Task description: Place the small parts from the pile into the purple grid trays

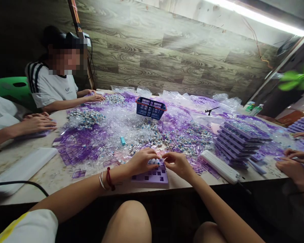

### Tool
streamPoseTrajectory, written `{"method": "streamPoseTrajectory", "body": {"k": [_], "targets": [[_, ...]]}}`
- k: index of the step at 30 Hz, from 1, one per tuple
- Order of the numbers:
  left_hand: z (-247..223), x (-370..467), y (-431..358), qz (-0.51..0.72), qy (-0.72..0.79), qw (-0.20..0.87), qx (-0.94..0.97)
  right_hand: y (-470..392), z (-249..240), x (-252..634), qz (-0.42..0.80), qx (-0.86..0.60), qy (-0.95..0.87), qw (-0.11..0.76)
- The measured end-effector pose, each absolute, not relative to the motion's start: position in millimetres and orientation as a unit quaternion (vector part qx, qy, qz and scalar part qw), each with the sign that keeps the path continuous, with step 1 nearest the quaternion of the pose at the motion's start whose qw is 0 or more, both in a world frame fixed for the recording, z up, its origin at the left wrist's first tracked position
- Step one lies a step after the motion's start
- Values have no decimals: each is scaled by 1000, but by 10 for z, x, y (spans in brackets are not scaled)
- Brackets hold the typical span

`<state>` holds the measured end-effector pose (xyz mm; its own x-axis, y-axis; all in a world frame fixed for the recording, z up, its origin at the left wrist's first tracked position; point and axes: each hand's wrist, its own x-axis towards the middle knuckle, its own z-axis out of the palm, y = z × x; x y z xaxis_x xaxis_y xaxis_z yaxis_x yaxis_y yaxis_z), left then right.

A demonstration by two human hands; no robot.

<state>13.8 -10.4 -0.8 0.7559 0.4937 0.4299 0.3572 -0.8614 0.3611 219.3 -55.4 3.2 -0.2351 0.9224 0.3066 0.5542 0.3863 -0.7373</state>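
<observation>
A purple tray with square openings [148, 177] lies at the table's front edge, below both my hands. My left hand [144, 161] is over its upper part, fingers bent together above small white and blue pieces; what the fingertips hold is too small to name. Close beside it, at the tray's upper right corner, my right hand [177, 163] has thumb and forefinger pinched, and anything between them is too small to make out. Behind the hands spreads a heap of small grey, white and blue pieces [148, 133] mixed with clear and purple plastic parts.
A dark blue basket [150, 109] stands mid-table. Stacked purple trays [234, 141] and a white power strip [219, 166] are at right. A long white box [25, 168] lies at left, near a turquoise block [123, 140]. Other people's hands work at both sides.
</observation>
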Motion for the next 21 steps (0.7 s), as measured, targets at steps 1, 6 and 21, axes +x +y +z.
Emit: {"method": "streamPoseTrajectory", "body": {"k": [1, 6, 21], "targets": [[-11, 138, -105, 266, 232, 130, 927, -559, 42, 2171, 238, -493, -752, 368], [-20, 138, -114, 277, 243, 137, 920, -570, 77, 2115, 186, -472, -789, 348], [-45, 139, -101, 269, 226, 119, 929, -539, 12, 2142, 184, -460, -799, 340]]}}
